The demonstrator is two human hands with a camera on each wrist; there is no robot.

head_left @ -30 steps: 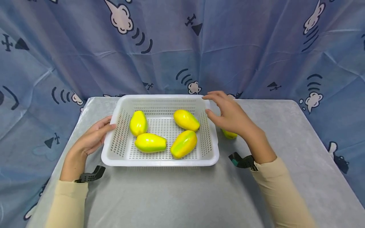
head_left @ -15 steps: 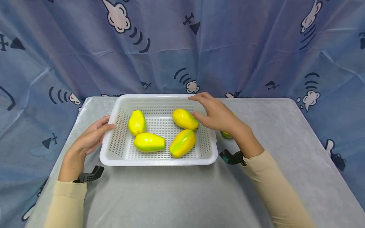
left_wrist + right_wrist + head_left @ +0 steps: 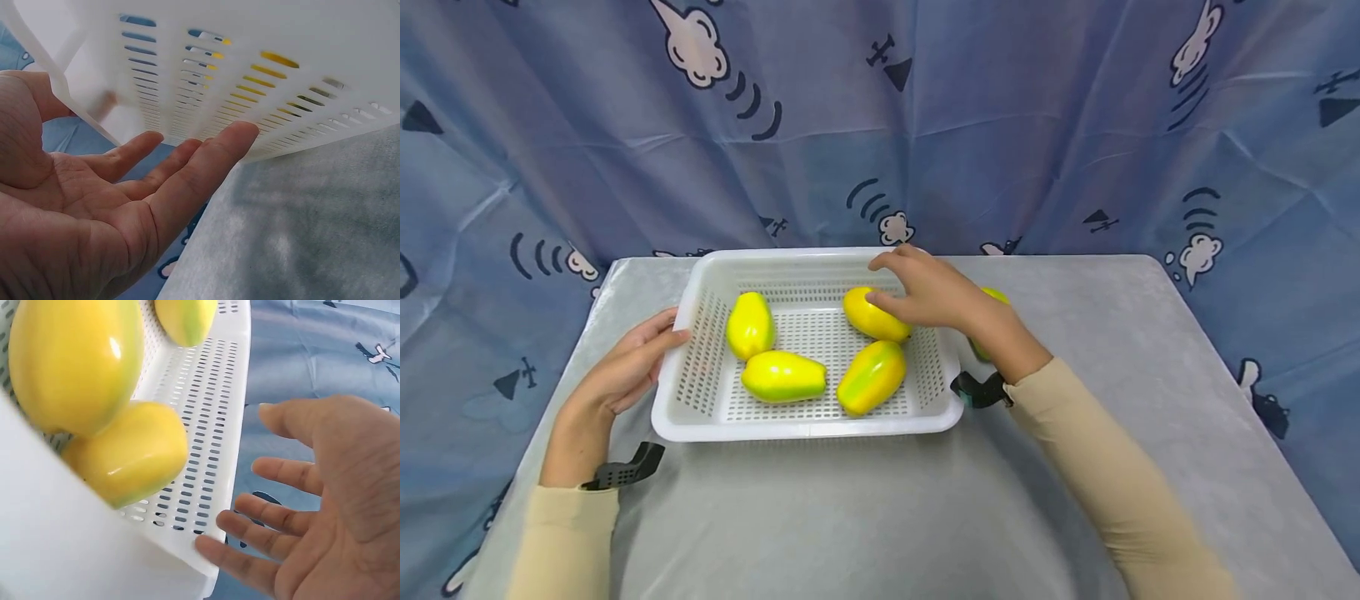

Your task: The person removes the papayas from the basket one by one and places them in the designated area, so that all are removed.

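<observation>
A white perforated plastic basket point(image 3: 805, 432) holds several yellow-green papayas point(image 3: 784, 377). My left hand point(image 3: 625, 367) grips its left rim, thumb over the edge; in the left wrist view the fingers point(image 3: 206, 165) lie along the outer slotted wall point(image 3: 262, 78). Above the back right part of the basket hovers my right hand point(image 3: 925, 287), thumb and fingers spread, holding nothing. From the head camera it overlaps the back right papaya point(image 3: 863, 310). The right wrist view shows its fingers point(image 3: 269, 534) close to the rim. Another papaya point(image 3: 996, 295) is partly hidden behind the right wrist.
The basket is on a grey cloth-covered table point(image 3: 820, 517), toward its back edge. Behind it hangs a blue patterned curtain point(image 3: 820, 125). Each wrist wears a black camera mount point(image 3: 625, 468).
My right hand has moved left, from the basket's right rim to over its back right part. My left hand keeps its hold on the rim. The whole scene has shifted slightly left in view.
</observation>
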